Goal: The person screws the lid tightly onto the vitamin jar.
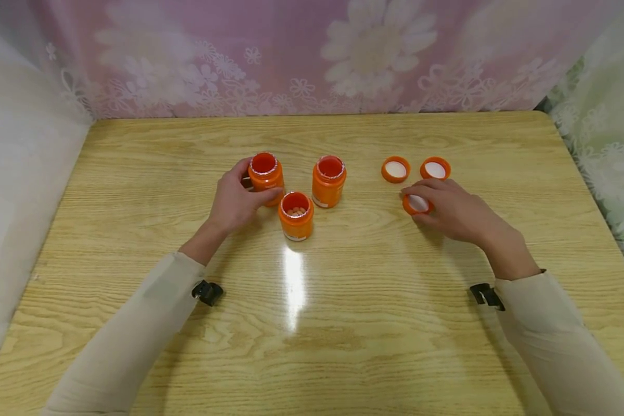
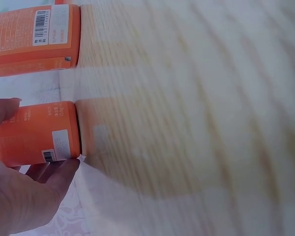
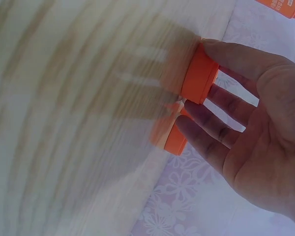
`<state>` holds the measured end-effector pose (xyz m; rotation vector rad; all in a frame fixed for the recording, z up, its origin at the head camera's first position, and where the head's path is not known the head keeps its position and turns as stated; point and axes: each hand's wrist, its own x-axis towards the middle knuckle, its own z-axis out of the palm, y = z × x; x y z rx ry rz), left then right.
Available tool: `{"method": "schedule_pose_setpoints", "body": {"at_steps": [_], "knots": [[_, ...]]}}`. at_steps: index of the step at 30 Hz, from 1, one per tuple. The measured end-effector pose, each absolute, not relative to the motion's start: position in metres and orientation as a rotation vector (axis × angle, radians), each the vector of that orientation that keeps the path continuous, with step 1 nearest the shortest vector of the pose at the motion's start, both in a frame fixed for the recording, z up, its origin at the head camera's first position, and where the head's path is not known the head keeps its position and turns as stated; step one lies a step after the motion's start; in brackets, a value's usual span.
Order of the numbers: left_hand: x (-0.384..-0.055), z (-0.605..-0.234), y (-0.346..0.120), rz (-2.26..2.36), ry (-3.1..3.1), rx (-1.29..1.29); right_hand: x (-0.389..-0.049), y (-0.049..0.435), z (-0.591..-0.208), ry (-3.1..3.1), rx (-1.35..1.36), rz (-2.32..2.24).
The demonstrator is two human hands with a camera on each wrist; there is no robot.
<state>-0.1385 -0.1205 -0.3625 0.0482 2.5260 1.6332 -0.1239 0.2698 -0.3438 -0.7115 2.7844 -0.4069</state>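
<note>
My left hand (image 1: 233,201) grips the leftmost open orange bottle (image 1: 265,181), thumb on its near side and fingers around the far side. The bottle stands upright on the table, as the left wrist view also shows. Just in front of it stands a second open bottle (image 1: 297,227) with pills inside. A third open orange bottle (image 1: 328,189) stands to the right. My right hand (image 1: 460,215) pinches an orange cap (image 1: 417,204) between thumb and fingers, its white inner side up. Behind that hand lie two more upturned caps, one left (image 1: 396,169) and one right (image 1: 435,169).
All of this is on a wood-grain table (image 1: 343,312). A pink floral cloth (image 1: 281,58) hangs along the back edge, with pale cloth at both sides. Black straps (image 1: 208,293) are on both wrists.
</note>
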Motion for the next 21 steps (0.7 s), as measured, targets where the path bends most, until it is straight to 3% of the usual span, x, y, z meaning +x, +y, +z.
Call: {"method": "schedule_pose_setpoints", "body": {"at_steps": [21], "knots": [[-0.1393, -0.3656, -0.1236, 1.628, 2.547, 0.088, -0.1237, 0.2708, -0.3457, 2.797, -0.716, -0.447]]}}
